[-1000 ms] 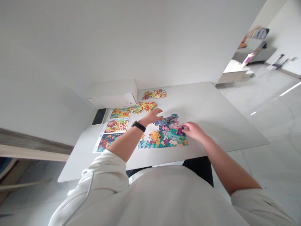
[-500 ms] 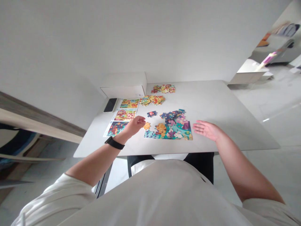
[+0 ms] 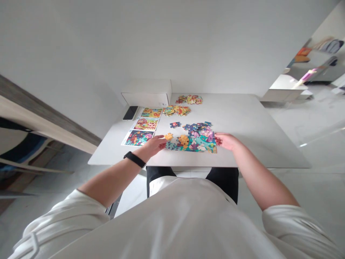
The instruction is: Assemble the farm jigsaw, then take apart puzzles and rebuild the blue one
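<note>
Since the frame half a second ago, the right hand has come in from just beyond the partly joined puzzle to its right edge, and the left hand has moved to its lower left end, so the two now flank it on the table. The puzzle lies flat near the person, its upper left part unfilled. Both hands are loosely bent, about half open; whether the fingers pinch the edges or only rest against them I cannot tell. An orange piece lies right at the left fingertips, dark blue pieces crowd the puzzle's upper edge, and a loose blue-and-red piece lies apart beyond the gap. The step in hand looks like steadying or squaring up the joined part. The next move would seem to call for light, even pressure from both sides, keeping the sheet flat so the joints hold, and care not to nudge that orange piece
</note>
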{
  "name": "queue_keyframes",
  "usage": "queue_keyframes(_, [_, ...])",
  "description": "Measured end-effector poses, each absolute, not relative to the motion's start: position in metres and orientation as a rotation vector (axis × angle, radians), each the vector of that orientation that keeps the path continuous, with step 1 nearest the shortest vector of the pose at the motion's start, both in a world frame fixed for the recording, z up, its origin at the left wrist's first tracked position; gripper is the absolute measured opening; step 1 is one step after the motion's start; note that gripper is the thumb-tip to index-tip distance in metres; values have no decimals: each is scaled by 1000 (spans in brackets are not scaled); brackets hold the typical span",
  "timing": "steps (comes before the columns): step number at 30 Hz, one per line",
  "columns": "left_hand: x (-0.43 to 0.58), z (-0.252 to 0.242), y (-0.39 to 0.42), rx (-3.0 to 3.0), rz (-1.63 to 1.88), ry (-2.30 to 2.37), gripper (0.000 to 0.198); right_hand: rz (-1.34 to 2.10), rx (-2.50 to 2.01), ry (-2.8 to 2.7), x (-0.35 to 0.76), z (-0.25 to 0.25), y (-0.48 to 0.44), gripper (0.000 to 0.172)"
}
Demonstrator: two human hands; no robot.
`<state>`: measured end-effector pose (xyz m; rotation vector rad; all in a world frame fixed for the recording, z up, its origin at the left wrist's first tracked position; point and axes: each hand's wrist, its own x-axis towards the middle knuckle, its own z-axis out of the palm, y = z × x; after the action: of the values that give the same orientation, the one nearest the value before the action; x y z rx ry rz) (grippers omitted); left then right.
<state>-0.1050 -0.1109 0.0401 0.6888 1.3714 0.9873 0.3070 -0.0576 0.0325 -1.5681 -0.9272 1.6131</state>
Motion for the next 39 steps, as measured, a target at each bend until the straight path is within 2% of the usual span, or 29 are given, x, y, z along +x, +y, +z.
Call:
queue_keyframes(3, [-99,38,-109,796,849,1346,41,1422,-1737,-1283,293,27,-54,21])
queue_keyframes(9, [-98,36,-108,1180,690,1467,44,773,-1950,-1901,285,20,-46,23])
queue_keyframes(12, [-104,39,-104,1194,754,1480,40,809,-1932,-1873,297,21,-43,25])
queue_keyframes(18, [-76,52,-78,1172,916,1298,43,1160,-1669,-1521,295,36,-28,36])
queue_keyframes(21, [-47,56,-72,1635,902,1440,45,866,-1801,-1690,280,40,-25,31])
queue_keyframes(23, [-35,55,-77,2005,804,1395,40,655,-1830,-1847,276,37,-33,29])
queue_keyframes(25, [-28,49,-88,2285,643,1229,34,643,-1701,-2039,278,28,-49,31])
queue_keyframes(27, [-26,38,-99,2462,523,1103,43,668,-1442,-2255,282,18,-69,39])
queue_keyframes(29, [-24,27,-105,2565,453,1066,49,584,-1292,-2403,285,9,-87,45])
queue_keyframes(31, [-23,18,-105,2612,422,1048,47,484,-1238,-2473,285,5,-97,45])
queue_keyframes(39, [-19,16,-92,2657,394,1014,41,309,-1227,-2505,282,10,-107,32])
